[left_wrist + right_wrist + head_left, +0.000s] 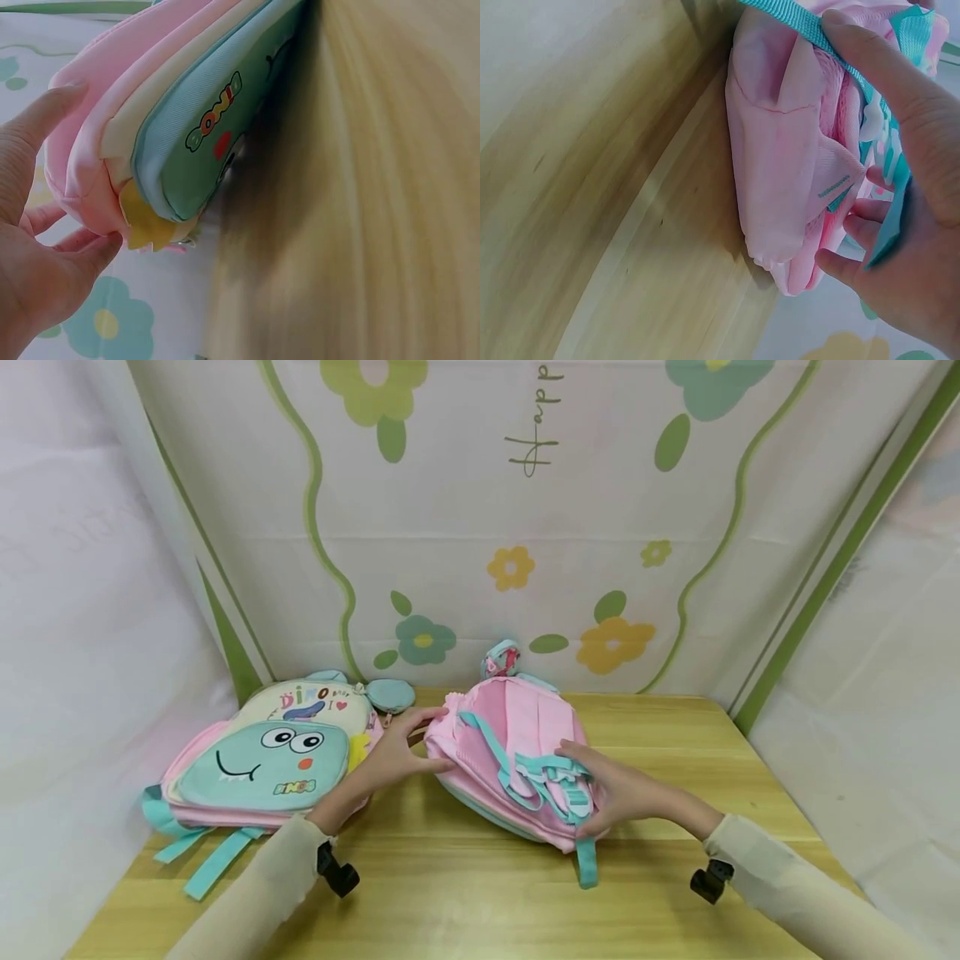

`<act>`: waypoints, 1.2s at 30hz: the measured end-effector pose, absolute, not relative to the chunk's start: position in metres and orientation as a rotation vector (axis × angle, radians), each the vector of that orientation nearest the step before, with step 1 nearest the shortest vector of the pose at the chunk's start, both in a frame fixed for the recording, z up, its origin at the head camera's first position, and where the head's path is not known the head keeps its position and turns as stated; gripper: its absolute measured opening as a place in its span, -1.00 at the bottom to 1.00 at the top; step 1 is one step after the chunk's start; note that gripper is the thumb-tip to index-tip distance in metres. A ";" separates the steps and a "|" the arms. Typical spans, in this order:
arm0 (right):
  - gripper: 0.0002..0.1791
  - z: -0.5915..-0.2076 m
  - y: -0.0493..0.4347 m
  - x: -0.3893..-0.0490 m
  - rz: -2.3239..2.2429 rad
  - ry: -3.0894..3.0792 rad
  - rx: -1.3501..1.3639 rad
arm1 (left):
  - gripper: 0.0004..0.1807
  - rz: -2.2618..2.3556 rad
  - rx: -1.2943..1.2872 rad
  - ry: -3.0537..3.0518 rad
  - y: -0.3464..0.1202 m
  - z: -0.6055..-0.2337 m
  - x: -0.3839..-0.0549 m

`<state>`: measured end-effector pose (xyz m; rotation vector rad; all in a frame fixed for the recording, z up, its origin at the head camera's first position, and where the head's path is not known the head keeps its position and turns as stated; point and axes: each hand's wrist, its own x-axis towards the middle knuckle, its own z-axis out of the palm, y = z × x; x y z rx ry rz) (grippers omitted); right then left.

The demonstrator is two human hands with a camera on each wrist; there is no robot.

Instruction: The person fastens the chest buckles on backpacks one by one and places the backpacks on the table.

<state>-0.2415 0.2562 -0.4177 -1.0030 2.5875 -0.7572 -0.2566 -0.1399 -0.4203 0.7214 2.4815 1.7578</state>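
A pink backpack (491, 752) is tilted on the table with its padded back and shoulder straps turned up and its teal dinosaur pocket (214, 142) facing the wood. My left hand (401, 747) grips its left side, thumb on the pink back and fingertips at the edge near a yellow fabric spike (141, 219). On the other side my right hand (626, 789) holds the backpack, with the thumb over a teal strap (791, 19) and the fingers curled in among the straps. White buckles (576, 797) lie beside that hand. A small teal pouch (501, 658) sits at the far end.
A second backpack (247, 727) lies at the left, dinosaur face up, its teal straps (221, 864) trailing toward the near edge. A round blue pouch (390, 695) hangs off its side. Behind the wooden table (450, 902) rises a flower-printed cloth (450, 502); white cloth walls stand on both sides.
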 end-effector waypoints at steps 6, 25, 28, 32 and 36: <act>0.34 -0.419 0.262 -0.244 -0.740 2.586 -1.027 | -0.10 1.741 0.704 2.496 -0.135 -0.431 -0.253; 0.35 -0.412 0.286 -0.250 -0.645 2.596 -0.984 | -0.05 1.608 0.632 2.413 -0.127 -0.444 -0.246; 0.34 -0.411 0.288 -0.250 -0.616 2.595 -0.990 | -0.05 1.589 0.628 2.398 -0.126 -0.444 -0.246; 0.35 -0.407 0.293 -0.249 -0.586 2.584 -0.987 | -0.05 1.579 0.624 2.364 -0.123 -0.446 -0.244; 0.37 -0.403 0.296 -0.250 -0.558 2.583 -0.969 | -0.07 1.584 0.615 2.338 -0.119 -0.449 -0.243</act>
